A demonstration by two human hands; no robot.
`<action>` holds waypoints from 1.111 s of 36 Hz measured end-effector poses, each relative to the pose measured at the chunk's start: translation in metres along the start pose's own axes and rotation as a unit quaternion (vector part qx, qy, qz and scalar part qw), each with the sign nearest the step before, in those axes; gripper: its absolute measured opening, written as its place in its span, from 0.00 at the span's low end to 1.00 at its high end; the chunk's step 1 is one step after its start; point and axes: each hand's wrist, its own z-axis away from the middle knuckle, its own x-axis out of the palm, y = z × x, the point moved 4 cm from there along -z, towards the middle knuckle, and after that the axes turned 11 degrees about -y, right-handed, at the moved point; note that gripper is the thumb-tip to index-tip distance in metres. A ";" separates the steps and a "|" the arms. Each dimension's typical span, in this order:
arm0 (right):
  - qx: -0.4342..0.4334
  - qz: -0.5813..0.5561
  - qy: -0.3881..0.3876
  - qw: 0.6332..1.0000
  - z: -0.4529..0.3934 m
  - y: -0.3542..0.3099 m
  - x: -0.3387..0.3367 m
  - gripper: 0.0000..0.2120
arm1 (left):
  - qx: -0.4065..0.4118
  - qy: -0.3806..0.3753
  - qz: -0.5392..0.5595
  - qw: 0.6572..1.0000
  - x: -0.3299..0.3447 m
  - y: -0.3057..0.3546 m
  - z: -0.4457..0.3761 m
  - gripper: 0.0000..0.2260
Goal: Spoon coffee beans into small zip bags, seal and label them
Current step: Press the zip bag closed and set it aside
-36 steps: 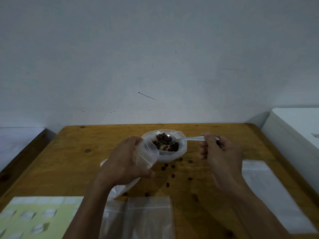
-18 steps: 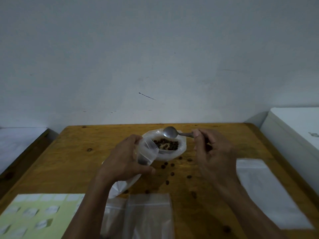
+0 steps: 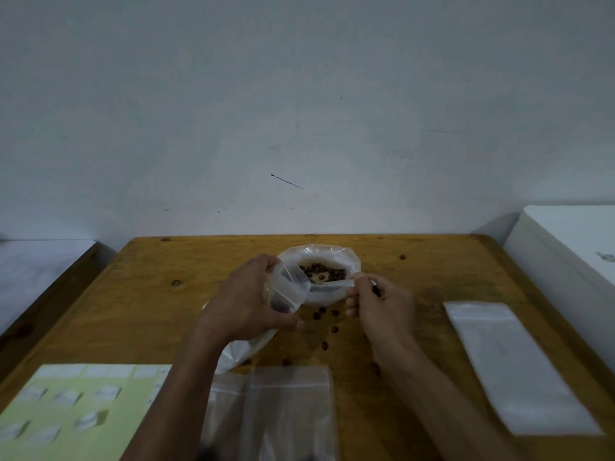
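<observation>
Clear plastic formed the small zip bag that the left hand gripped around its sides, fingers curled and thumb pressed below, keeping the mouth open and tilted toward the right; a few dark beans sat at its bottom. Just beside that mouth, the right hand was closed on the handle of a spoon, whose bowl end pointed at the bag's opening, though blur hid whether it carried anything. Directly behind both hands stood a larger plastic bag with its rim rolled down, holding the coffee beans. Loose beans lay scattered on the wooden desk between the wrists. Nearer the camera, empty zip bags lay flat at the desk's front edge. To the left of them was a pale green label sheet, and well apart on the right lay a white flat packet.
</observation>
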 end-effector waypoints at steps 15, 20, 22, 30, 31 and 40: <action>0.046 -0.129 0.045 0.990 0.000 0.004 -0.024 0.07 | 0.003 0.008 -0.021 1.000 0.002 -0.001 -0.002 0.46; 0.042 -0.140 0.045 0.988 0.000 0.001 -0.029 0.06 | 0.003 0.011 -0.024 1.000 0.003 -0.002 -0.004 0.46; 0.040 -0.142 0.043 0.988 0.000 0.000 -0.031 0.06 | 0.005 0.013 -0.026 1.000 0.004 -0.002 -0.004 0.46; -0.008 -0.133 0.030 0.991 0.007 -0.022 -0.040 0.06 | -0.001 0.015 -0.019 1.000 0.005 -0.003 -0.003 0.45; -0.016 -0.133 0.026 0.991 0.009 -0.026 -0.039 0.07 | -0.002 0.014 -0.017 1.000 0.005 -0.003 -0.003 0.46; -0.134 0.006 -0.062 0.989 0.024 -0.045 -0.019 0.09 | -0.005 0.008 -0.004 1.000 0.005 -0.004 -0.003 0.45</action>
